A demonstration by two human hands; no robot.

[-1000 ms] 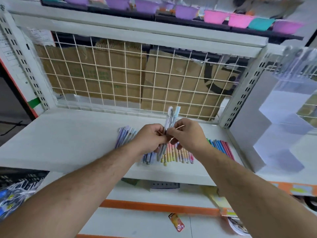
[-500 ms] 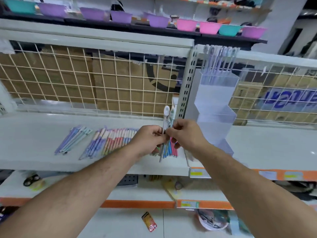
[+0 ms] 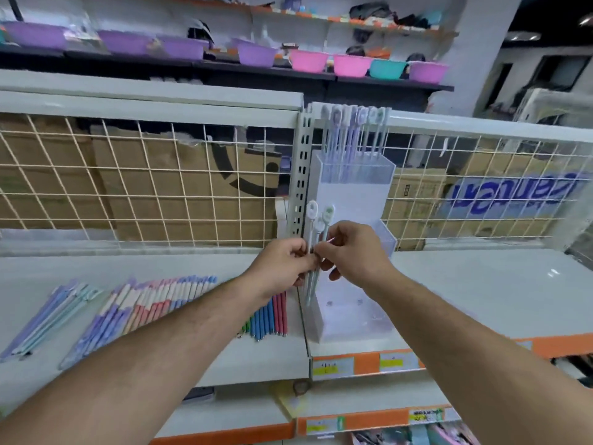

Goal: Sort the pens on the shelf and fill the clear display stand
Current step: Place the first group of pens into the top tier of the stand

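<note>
The left hand [image 3: 279, 266] and right hand [image 3: 353, 252] together pinch a small upright bunch of pens [image 3: 313, 210] just before the clear display stand [image 3: 353, 194]. This looks like the filling step. Next, they likely need lowering tip-first into a free tier, while other rows of pens [image 3: 154, 300] wait on the shelf [image 3: 481, 284].

Two hands, the left hand [image 3: 282, 264] and the right hand [image 3: 349, 252], share three held pens [image 3: 312, 209]. One clear display stand [image 3: 349, 200] carries six or seven upright pens [image 3: 362, 117] (blur hides the exact number). Three pen batches [image 3: 144, 303] lie on the near shelf [image 3: 481, 284] at left. Eight bowls [image 3: 308, 61] far: five purple, two pink, one teal
</note>
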